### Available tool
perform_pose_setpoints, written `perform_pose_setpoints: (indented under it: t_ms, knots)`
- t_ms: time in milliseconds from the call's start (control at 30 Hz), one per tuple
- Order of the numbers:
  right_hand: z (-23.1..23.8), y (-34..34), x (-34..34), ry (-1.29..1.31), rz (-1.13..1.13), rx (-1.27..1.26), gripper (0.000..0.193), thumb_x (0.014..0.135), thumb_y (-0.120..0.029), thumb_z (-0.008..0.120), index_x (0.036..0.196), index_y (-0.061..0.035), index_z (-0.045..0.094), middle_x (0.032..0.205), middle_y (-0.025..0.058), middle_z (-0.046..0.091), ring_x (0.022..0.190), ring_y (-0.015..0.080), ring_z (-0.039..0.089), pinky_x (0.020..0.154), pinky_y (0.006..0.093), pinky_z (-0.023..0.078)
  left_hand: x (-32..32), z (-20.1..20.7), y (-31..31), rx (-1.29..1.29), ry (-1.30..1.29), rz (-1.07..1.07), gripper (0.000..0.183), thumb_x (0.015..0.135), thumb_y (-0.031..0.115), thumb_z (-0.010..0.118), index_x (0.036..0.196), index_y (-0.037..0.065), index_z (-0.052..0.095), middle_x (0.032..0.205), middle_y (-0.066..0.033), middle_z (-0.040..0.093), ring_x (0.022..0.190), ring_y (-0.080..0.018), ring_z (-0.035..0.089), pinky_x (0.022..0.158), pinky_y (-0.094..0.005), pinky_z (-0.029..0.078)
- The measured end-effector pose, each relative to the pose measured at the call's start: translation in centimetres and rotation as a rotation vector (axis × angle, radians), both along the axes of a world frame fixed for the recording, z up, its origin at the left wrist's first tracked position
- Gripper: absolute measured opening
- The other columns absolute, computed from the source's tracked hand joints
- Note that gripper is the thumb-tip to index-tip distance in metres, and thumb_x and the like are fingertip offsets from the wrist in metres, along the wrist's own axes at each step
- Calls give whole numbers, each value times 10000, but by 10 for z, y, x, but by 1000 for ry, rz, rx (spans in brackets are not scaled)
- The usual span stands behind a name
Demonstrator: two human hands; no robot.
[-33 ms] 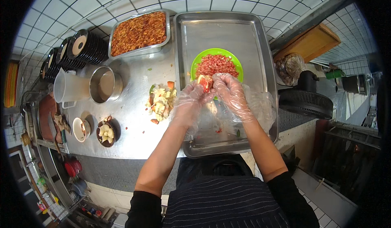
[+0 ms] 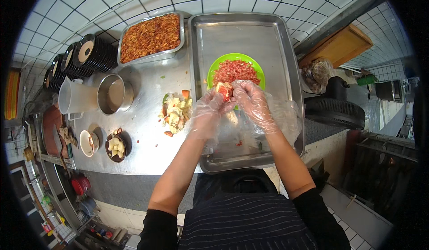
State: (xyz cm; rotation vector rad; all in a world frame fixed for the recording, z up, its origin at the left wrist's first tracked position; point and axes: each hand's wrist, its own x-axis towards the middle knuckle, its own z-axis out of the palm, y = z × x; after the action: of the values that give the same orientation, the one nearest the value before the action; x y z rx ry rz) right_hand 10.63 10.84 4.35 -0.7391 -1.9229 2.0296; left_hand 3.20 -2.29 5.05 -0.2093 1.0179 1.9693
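Both my hands wear clear plastic gloves and meet over the near edge of a green plate. A heap of red pomegranate seeds lies on that plate. Between my fingers is a piece of pomegranate, with red seeds and pale rind showing. My left hand grips it from the left, fingers closed. From the right, my right hand has its fingers bunched against the piece; its fingertips are partly hidden. Beneath the plate is a large steel tray, with scraps on its near part.
Pale peel scraps lie on the steel table left of the tray. Beyond are a pan of reddish-brown chopped food, stacked black dishes, a plastic jug, a steel pot and small bowls. A black fan stands right.
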Motion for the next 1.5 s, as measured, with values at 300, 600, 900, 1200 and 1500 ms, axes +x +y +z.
perform_pose_setpoints:
  t_ms: [300, 600, 900, 1200, 1500]
  knots:
    - [-9, 19, -5, -77, -86, 181, 322, 816, -183, 697, 1022, 42, 592, 929, 115, 660, 851, 161, 622, 767, 306, 504, 18, -1, 37, -271, 555, -149, 552, 901, 92, 606, 1385, 3, 355, 1198, -135, 583, 1046, -182, 584, 873, -268, 479]
    - [-18, 49, -7, -70, 40, 114, 251, 862, -159, 657, 1022, 28, 607, 915, 23, 623, 817, 74, 555, 722, 239, 479, 1, -7, 46, -232, 432, -229, 545, 860, 34, 623, 1362, 1, 414, 1203, -141, 582, 1029, -156, 584, 846, -254, 493]
    - [-14, 62, -3, -66, 144, -270, 225, 892, -181, 578, 1016, 4, 609, 815, -4, 579, 745, 67, 544, 675, 232, 472, -10, -11, 44, -148, 308, -245, 575, 846, -19, 613, 1375, 1, 387, 1191, -114, 567, 1015, -165, 583, 845, -282, 518]
    - [-7, 59, -17, -67, 169, -263, 243, 826, -171, 664, 972, 19, 621, 808, -3, 605, 710, 67, 546, 636, 226, 462, -18, -15, 44, -401, 650, -335, 609, 770, 23, 704, 1332, 13, 471, 1191, -108, 612, 1024, -181, 600, 894, -287, 478]
    - [-18, 69, -16, -21, 274, -401, 200, 813, -188, 668, 919, -24, 627, 784, -20, 588, 662, 36, 505, 576, 207, 418, -21, -7, 42, -332, 511, -355, 644, 764, 15, 697, 1352, -13, 436, 1182, -136, 604, 1024, -185, 593, 895, -287, 474]
